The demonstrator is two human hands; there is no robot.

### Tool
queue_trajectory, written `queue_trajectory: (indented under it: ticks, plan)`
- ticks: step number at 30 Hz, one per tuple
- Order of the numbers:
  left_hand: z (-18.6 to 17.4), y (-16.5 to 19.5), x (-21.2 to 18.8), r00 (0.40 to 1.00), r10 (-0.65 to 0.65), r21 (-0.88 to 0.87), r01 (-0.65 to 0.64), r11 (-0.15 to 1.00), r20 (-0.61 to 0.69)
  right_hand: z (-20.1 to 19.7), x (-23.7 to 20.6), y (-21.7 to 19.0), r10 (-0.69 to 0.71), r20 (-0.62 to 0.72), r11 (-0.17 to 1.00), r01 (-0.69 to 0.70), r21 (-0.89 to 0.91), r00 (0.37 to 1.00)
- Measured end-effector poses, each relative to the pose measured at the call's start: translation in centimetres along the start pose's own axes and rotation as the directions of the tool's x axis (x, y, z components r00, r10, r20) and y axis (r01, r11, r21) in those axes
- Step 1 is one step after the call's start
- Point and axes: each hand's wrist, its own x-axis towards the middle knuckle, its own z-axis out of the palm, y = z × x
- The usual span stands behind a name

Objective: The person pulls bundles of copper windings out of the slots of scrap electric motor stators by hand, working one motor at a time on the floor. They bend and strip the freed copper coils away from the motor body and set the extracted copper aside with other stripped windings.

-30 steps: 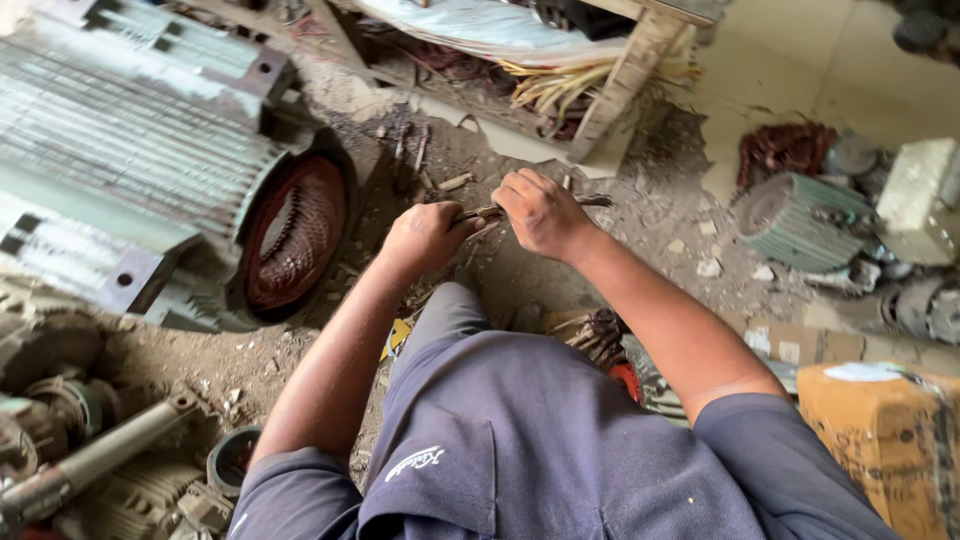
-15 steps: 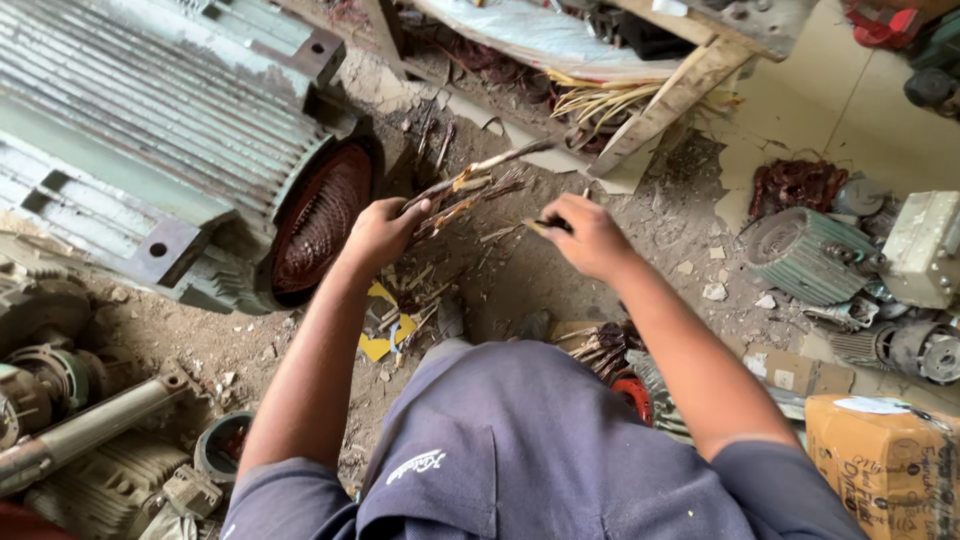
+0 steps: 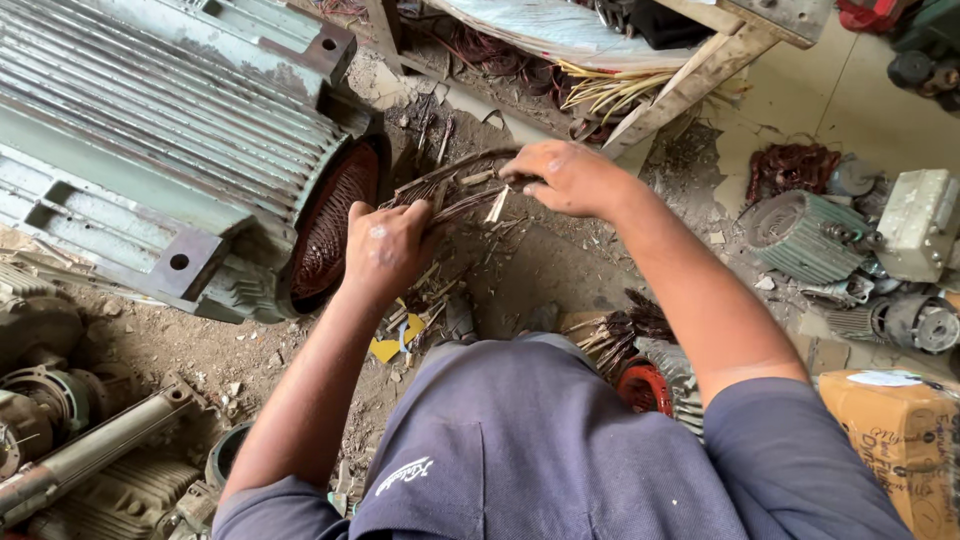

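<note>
We sit by the big green motor (image 3: 150,150); its copper coil (image 3: 330,225) is still inside. Our left hand (image 3: 385,245) and right hand (image 3: 565,175) both grip a bundle of thin strips (image 3: 450,190) above the dirt. More strips (image 3: 610,335) lie by our knee.

Grey-green ribbed motor housing (image 3: 150,150); copper-brown windings (image 3: 330,225) inside; yellow scraps (image 3: 395,340) on brown dirt floor (image 3: 200,345).

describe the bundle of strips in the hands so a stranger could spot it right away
Start at the big grey-green ribbed motor housing at upper left, whose open end shows coppery windings. Just right of that opening, the left hand and right hand hold a bundle of thin, dusty tan strips. Unlike the loose scraps on the dirt below, it is off the ground between both hands.
</note>
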Motion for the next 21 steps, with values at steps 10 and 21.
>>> queue_trajectory:
  ticks: [10,21]
  plan:
    - [-0.5,-1.8,-0.9,0.985,0.121,0.010,-0.121,0.993,-0.123,0.1,-0.7,-2.4,-0.127,-0.232,0.981,0.156,0.113,0.965]
    - [-0.3,-1.6,0.4,0.998,0.002,0.019,-0.001,1.000,-0.060,3.8,-0.2,-2.1,-0.119,-0.430,0.961,-0.005,-0.275,0.895]
